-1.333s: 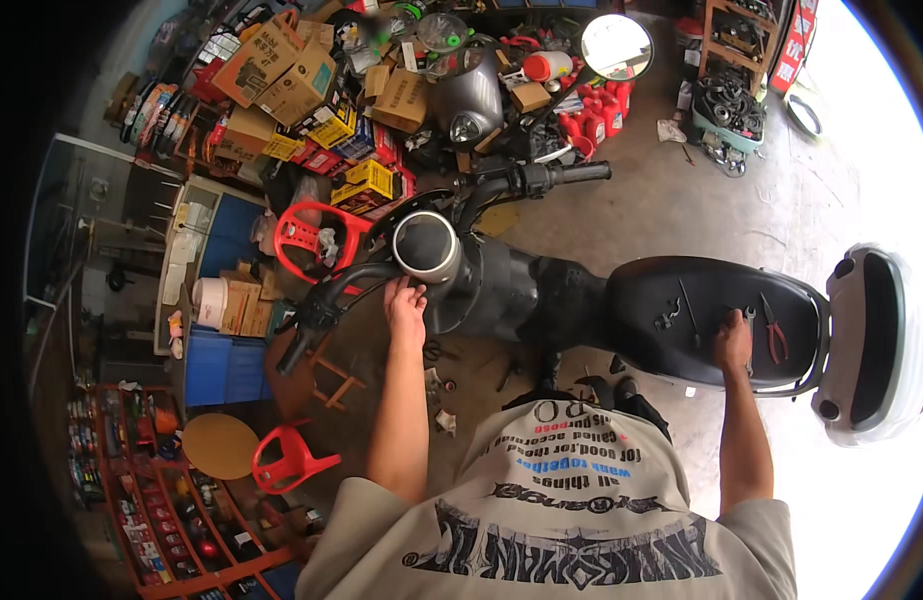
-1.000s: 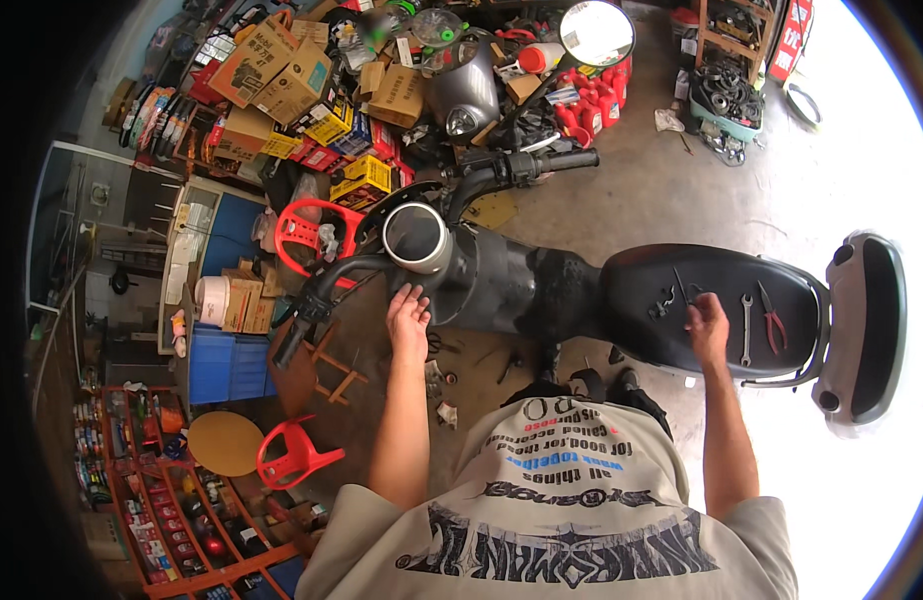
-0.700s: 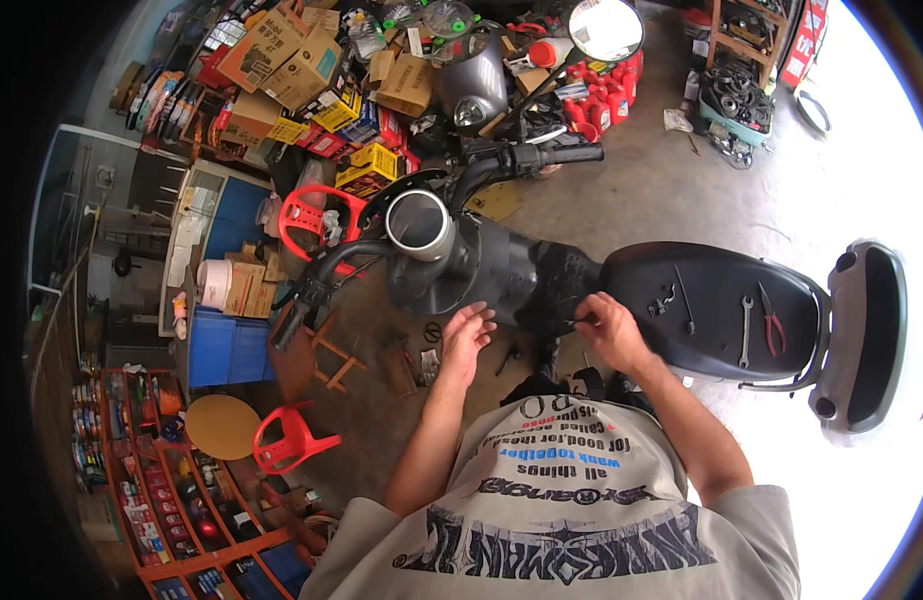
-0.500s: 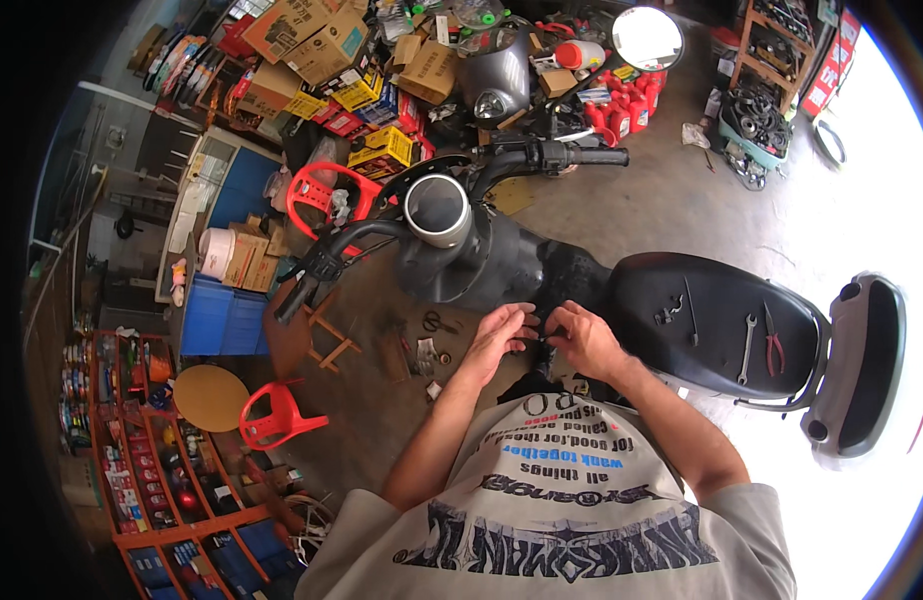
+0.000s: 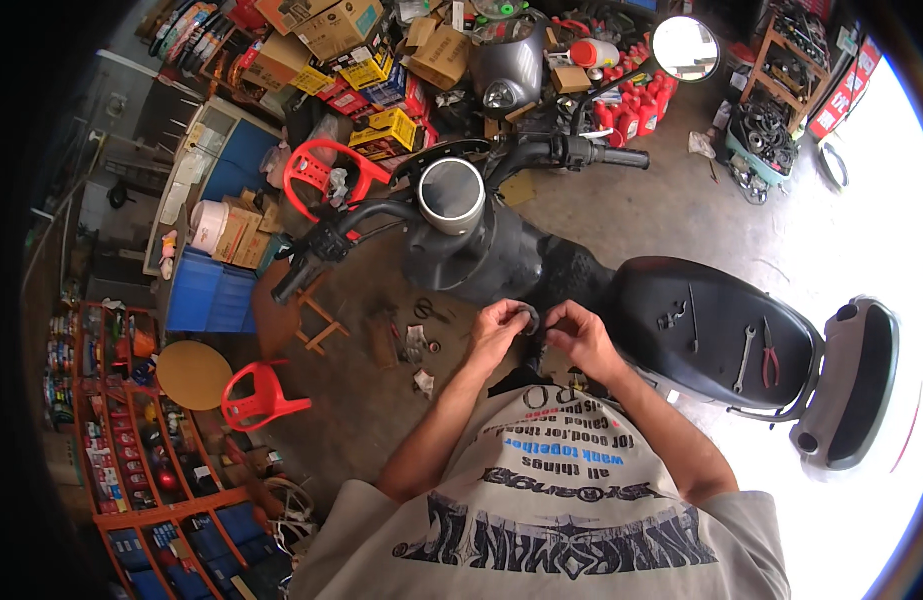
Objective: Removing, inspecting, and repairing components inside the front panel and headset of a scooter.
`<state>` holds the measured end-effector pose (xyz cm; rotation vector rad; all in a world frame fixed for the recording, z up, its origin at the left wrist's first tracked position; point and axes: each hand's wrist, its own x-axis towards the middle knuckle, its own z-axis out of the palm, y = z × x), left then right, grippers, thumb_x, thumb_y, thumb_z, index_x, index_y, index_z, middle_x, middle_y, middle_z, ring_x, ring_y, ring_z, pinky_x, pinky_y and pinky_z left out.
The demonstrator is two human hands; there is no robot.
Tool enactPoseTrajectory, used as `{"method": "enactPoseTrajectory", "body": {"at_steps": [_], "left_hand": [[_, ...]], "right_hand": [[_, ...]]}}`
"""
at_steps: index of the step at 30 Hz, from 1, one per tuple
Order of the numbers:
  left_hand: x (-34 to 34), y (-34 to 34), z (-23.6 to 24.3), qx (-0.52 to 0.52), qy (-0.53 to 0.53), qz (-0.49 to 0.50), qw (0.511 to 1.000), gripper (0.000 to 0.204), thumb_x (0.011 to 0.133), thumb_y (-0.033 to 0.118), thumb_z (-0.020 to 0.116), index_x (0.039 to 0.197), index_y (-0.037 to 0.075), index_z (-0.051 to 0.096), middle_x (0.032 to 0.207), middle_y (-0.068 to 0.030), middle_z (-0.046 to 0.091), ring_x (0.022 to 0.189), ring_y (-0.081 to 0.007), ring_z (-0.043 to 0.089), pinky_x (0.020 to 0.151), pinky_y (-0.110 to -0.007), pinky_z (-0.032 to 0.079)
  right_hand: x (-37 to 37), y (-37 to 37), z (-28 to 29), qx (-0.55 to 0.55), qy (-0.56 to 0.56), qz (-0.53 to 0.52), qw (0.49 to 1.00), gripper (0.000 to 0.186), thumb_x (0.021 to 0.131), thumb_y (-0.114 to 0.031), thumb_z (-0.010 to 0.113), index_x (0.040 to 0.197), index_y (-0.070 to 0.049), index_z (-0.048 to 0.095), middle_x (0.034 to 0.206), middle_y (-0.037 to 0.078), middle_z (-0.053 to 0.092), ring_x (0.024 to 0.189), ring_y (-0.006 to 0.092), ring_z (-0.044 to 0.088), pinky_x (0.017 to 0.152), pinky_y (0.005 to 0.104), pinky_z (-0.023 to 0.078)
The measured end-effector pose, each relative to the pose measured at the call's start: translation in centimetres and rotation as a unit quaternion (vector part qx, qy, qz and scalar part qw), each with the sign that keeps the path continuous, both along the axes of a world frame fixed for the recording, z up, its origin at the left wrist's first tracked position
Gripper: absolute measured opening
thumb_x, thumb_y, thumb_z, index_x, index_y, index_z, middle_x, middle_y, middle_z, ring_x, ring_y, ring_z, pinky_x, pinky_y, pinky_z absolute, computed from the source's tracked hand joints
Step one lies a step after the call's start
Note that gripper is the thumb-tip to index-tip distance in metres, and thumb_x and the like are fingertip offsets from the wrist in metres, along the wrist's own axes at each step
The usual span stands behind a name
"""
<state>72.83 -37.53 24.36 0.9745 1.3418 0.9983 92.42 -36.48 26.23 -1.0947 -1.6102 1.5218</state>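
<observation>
My left hand (image 5: 496, 333) is closed in a pinch on a small dark round piece (image 5: 529, 319), whose kind I cannot make out. Just to its right, my right hand (image 5: 585, 338) has its thumb and fingertips together; whatever they hold is too small to name. Both hands are above the footwell of a dark scooter (image 5: 572, 270), in front of its black seat (image 5: 702, 300). On the seat lie a screwdriver (image 5: 694, 315), a wrench (image 5: 746, 358), pliers with red handles (image 5: 771, 352) and a small dark metal part (image 5: 672, 317).
The handlebar (image 5: 592, 155) with a round mirror (image 5: 686, 48) stands ahead. Scissors (image 5: 431, 311) and scraps lie on the floor to the left. Red plastic chairs (image 5: 267, 397), stacked cartons (image 5: 332, 40), red bottles (image 5: 637, 112) and an orange shelf rack (image 5: 172, 515) stand around the scooter.
My left fingers have curled from a looser spread into a pinch, and the dark round piece now shows in them. My right hand stays close by. The whole view has shifted slightly.
</observation>
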Motion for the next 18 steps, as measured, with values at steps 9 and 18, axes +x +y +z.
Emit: {"method": "enactPoseTrajectory", "body": {"at_steps": [9,18], "left_hand": [[0.0,0.1,1.9,0.043,0.069,0.045,0.996,0.017,0.09,0.005,0.061,0.105,0.001,0.067,0.086,0.0013,0.062,0.068,-0.003,0.051,0.061,-0.019,0.042],[-0.2,-0.2,1.4,0.133,0.104,0.087,0.982,0.014,0.089,0.003,0.063,0.102,0.0,0.067,0.092,-0.0014,0.064,0.075,-0.0072,0.058,0.069,-0.02,0.047]], "right_hand": [[-1.5,1.1,0.6,-0.355,0.177,-0.031,0.917,0.016,0.096,-0.017,0.053,0.105,-0.003,0.052,0.095,0.009,0.064,0.077,0.0147,0.063,0.066,0.0266,0.052],[-4.3,2.2,0.4,-0.485,0.264,0.019,0.833,0.013,0.097,-0.016,0.052,0.101,-0.006,0.06,0.088,0.004,0.063,0.066,0.0102,0.057,0.061,0.0246,0.05]]}}
